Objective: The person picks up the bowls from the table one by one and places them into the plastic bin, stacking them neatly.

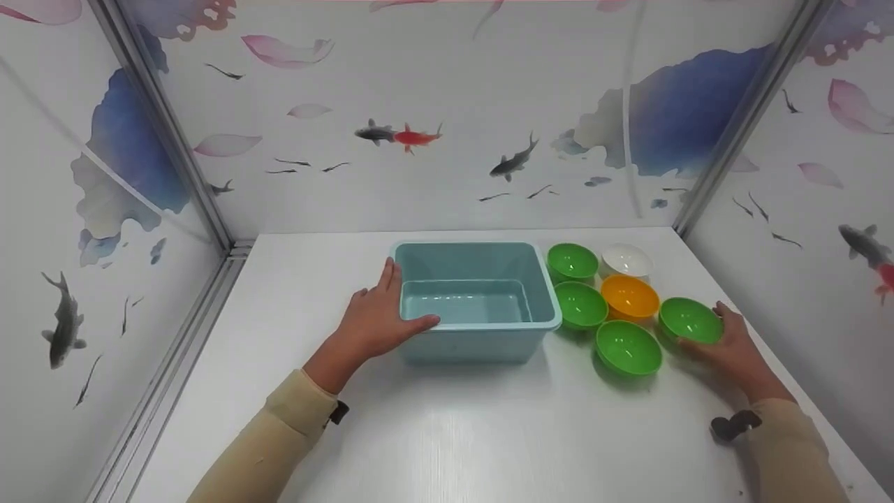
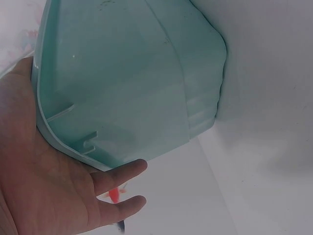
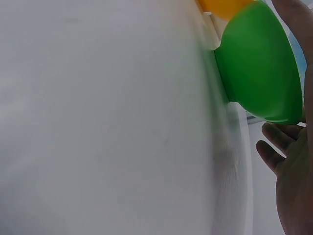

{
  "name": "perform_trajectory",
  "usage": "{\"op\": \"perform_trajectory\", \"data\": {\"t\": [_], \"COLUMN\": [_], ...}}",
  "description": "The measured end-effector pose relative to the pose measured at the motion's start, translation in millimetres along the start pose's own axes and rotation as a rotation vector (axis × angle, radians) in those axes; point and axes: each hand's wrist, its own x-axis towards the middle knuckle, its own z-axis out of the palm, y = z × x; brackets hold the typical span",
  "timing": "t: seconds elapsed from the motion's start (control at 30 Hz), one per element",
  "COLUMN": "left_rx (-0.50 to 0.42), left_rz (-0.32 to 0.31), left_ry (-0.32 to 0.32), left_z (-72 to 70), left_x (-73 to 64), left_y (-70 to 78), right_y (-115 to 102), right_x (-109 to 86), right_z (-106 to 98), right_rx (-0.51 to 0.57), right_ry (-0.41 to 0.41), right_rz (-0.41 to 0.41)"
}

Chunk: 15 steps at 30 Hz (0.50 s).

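Observation:
A light blue plastic basin (image 1: 475, 342) stands mid-table. My left hand (image 1: 377, 318) rests against its left front corner, thumb along the front rim and fingers by the left side. In the left wrist view, two straight fingers (image 2: 122, 177) reach past the basin's rim. On the right, my right hand (image 1: 733, 349) is at a green bowl (image 1: 690, 321), thumb on its near side and fingers at its right edge. The right wrist view shows that green bowl (image 3: 261, 68) upright, with loosely extended fingertips (image 3: 269, 152) beyond its rim.
Beside the basin's right wall are three more green bowls, at the back (image 1: 573, 262), middle (image 1: 581, 306) and front (image 1: 628, 349). An orange bowl (image 1: 630, 298) and a white bowl (image 1: 626, 260) sit among them. Patterned panels (image 1: 447, 181) enclose the white table (image 1: 447, 433) behind and at both sides.

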Motion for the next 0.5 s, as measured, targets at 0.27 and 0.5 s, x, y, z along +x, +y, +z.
{"op": "perform_trajectory", "data": {"t": [0.27, 0.5], "left_rx": [-0.013, -0.02], "left_rz": [0.004, 0.006], "left_ry": [0.004, 0.007], "left_z": [-0.1, 0.3], "left_x": [0.0, -0.2], "left_y": [0.2, -0.2], "right_y": [2.3, 2.7], "right_x": [2.9, 4.1], "right_z": [1.5, 3.7], "right_rx": [-0.017, -0.029], "right_ry": [-0.02, -0.018], "right_rz": [0.01, 0.017]}}
